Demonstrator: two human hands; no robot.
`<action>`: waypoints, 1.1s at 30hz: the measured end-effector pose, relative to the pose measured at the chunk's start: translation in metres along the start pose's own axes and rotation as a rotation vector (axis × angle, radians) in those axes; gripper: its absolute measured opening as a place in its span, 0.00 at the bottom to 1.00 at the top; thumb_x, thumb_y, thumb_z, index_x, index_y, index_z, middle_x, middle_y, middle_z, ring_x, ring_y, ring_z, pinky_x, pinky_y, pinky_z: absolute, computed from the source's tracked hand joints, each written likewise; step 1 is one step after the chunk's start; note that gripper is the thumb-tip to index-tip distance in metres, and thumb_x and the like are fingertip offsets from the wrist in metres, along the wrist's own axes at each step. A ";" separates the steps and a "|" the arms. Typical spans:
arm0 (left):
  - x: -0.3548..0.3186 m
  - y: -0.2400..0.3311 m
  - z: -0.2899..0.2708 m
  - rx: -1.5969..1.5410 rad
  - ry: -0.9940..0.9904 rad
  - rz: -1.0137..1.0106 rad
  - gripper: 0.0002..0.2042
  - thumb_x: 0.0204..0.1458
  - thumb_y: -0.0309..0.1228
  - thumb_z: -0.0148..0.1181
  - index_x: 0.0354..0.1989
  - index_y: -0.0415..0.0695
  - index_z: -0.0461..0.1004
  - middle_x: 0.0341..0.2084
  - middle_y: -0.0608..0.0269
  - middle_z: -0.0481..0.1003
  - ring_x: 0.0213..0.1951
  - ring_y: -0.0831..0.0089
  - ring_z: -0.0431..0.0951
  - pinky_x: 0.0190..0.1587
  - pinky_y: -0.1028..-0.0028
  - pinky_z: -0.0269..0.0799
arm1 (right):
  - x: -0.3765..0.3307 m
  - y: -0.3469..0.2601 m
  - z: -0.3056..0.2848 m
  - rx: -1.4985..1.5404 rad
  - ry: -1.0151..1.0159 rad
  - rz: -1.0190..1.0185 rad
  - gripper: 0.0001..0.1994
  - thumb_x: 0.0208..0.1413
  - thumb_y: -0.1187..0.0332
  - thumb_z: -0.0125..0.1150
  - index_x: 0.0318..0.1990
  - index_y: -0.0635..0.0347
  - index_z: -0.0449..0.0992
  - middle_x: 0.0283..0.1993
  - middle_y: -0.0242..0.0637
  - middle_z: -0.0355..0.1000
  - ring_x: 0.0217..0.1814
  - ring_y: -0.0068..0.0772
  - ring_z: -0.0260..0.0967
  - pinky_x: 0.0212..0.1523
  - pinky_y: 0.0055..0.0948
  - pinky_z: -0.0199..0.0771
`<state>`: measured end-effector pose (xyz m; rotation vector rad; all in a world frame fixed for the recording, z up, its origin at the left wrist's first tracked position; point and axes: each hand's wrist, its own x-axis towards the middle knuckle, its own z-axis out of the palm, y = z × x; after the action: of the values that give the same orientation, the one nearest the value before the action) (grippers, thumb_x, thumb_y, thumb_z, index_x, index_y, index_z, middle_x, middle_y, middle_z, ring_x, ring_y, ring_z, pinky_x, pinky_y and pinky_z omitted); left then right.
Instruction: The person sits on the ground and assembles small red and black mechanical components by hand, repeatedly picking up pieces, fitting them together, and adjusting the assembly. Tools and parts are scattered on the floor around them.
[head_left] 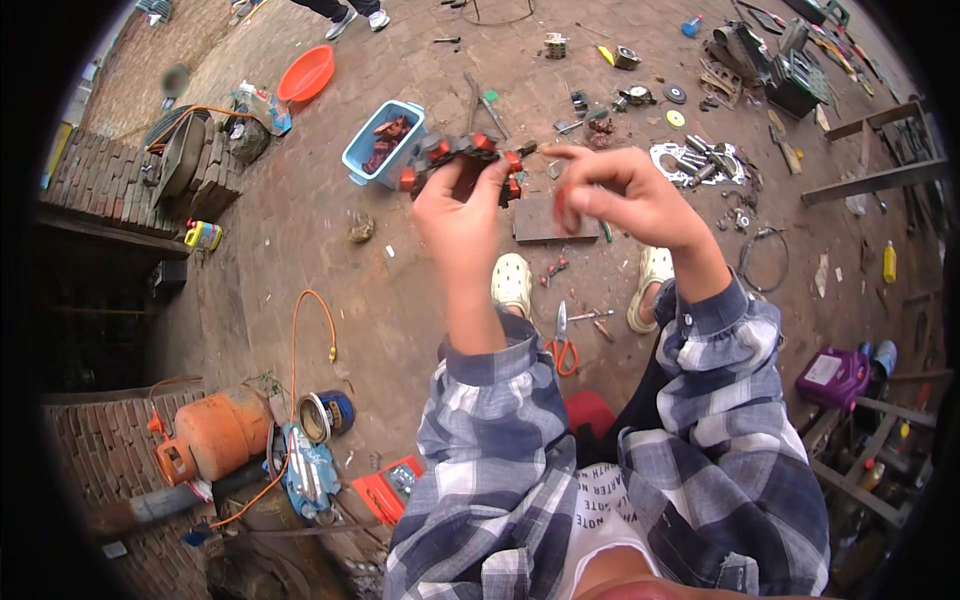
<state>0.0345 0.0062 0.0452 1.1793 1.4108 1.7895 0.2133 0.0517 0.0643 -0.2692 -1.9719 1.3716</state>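
At the left, the blue tub (pixel 367 133) stands on the ground with reddish-brown pieces (pixel 388 148) in it. Next along, our left hand (pixel 455 218) pinches the dark part with red blocks (pixel 468 150) between thumb and fingers, raised off the ground. The grip takes only its near side, so we judge that a push farther out could twist it loose and drop it toward our pale shoe (pixel 512 283). Farther right, our right hand (pixel 628 195) is half-curled and blurred; something red (pixel 563 208) shows at its fingertips, and we cannot tell whether it is pinched. Loosely held, it could slip and get lost among the floor clutter.
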 end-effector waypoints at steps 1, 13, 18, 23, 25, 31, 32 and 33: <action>-0.001 0.001 0.000 -0.009 -0.051 -0.012 0.08 0.48 0.21 0.62 0.36 0.32 0.76 0.26 0.64 0.78 0.28 0.82 0.74 0.31 0.81 0.69 | 0.002 0.003 0.003 0.184 0.090 0.023 0.09 0.58 0.67 0.53 0.38 0.64 0.74 0.37 0.33 0.74 0.43 0.25 0.71 0.59 0.30 0.61; 0.001 -0.004 -0.005 -0.136 -0.041 -0.031 0.07 0.48 0.22 0.64 0.34 0.33 0.76 0.27 0.64 0.78 0.29 0.82 0.74 0.33 0.80 0.69 | 0.002 0.020 0.004 -0.840 0.150 -0.015 0.06 0.51 0.69 0.60 0.34 0.61 0.73 0.31 0.36 0.72 0.37 0.35 0.71 0.61 0.42 0.57; 0.000 -0.002 0.000 0.002 -0.022 -0.013 0.06 0.48 0.22 0.63 0.33 0.32 0.76 0.26 0.65 0.78 0.27 0.83 0.73 0.31 0.80 0.69 | 0.004 0.014 0.004 -0.466 0.217 -0.107 0.07 0.52 0.68 0.60 0.30 0.63 0.75 0.27 0.37 0.73 0.32 0.36 0.71 0.59 0.38 0.60; -0.002 0.000 -0.003 -0.092 -0.219 -0.171 0.09 0.47 0.23 0.64 0.36 0.33 0.76 0.29 0.63 0.78 0.32 0.79 0.75 0.36 0.79 0.70 | 0.009 0.020 0.001 -0.297 0.535 0.110 0.09 0.55 0.67 0.55 0.32 0.65 0.75 0.28 0.38 0.74 0.34 0.38 0.71 0.51 0.33 0.64; -0.002 -0.001 -0.005 -0.231 -0.241 -0.228 0.11 0.48 0.22 0.63 0.41 0.33 0.74 0.33 0.60 0.77 0.35 0.75 0.77 0.39 0.77 0.73 | 0.007 0.022 -0.009 -0.505 0.530 0.113 0.09 0.56 0.67 0.55 0.31 0.64 0.75 0.28 0.38 0.74 0.34 0.39 0.70 0.52 0.33 0.63; 0.005 -0.005 -0.010 -0.442 -0.058 -0.248 0.12 0.51 0.22 0.60 0.45 0.35 0.72 0.37 0.58 0.76 0.38 0.71 0.78 0.43 0.74 0.77 | -0.006 0.020 -0.015 -0.732 0.072 0.074 0.07 0.54 0.67 0.56 0.30 0.60 0.74 0.27 0.35 0.73 0.36 0.37 0.69 0.59 0.37 0.58; 0.006 -0.003 -0.010 -0.434 -0.006 -0.242 0.12 0.50 0.22 0.61 0.43 0.35 0.73 0.36 0.58 0.77 0.37 0.72 0.78 0.43 0.74 0.76 | -0.005 0.016 -0.012 -0.649 -0.009 0.064 0.07 0.54 0.67 0.56 0.30 0.60 0.74 0.27 0.35 0.73 0.36 0.37 0.69 0.59 0.37 0.58; 0.006 -0.004 -0.011 -0.375 0.035 -0.212 0.11 0.50 0.22 0.61 0.42 0.35 0.74 0.35 0.60 0.77 0.36 0.74 0.77 0.41 0.76 0.75 | -0.005 0.012 -0.008 -0.566 -0.089 0.053 0.07 0.54 0.67 0.57 0.30 0.60 0.74 0.27 0.35 0.73 0.37 0.37 0.69 0.60 0.37 0.57</action>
<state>0.0216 0.0077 0.0422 0.7787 1.1073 1.8273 0.2196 0.0604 0.0529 -0.5285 -2.4128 0.8377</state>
